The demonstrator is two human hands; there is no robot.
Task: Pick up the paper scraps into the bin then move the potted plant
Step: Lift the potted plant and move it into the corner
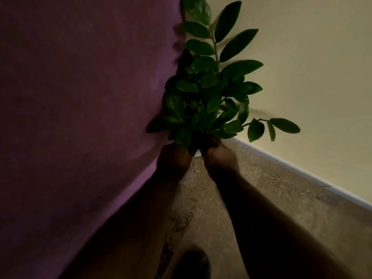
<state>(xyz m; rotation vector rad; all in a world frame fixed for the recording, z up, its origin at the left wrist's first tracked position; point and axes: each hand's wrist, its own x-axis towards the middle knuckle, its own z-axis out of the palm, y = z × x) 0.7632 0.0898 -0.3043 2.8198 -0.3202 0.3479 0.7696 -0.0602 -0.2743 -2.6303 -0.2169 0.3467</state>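
Note:
A potted plant (209, 93) with dark green glossy leaves fills the middle of the head view. Its small white pot is almost hidden; only a sliver of rim shows between my hands. My left hand (174, 160) grips the pot's left side, and my right hand (219, 158) grips its right side. Both forearms reach forward from the bottom of the frame. The plant's leaves touch the purple wall on the left. No paper scraps or bin are in view.
A purple wall (80, 117) rises on the left and a pale yellow wall (312, 77) with a white baseboard (302, 172) on the right; they meet in a corner behind the plant. Speckled beige floor (261, 198) lies below. A dark shoe (193, 262) shows at the bottom.

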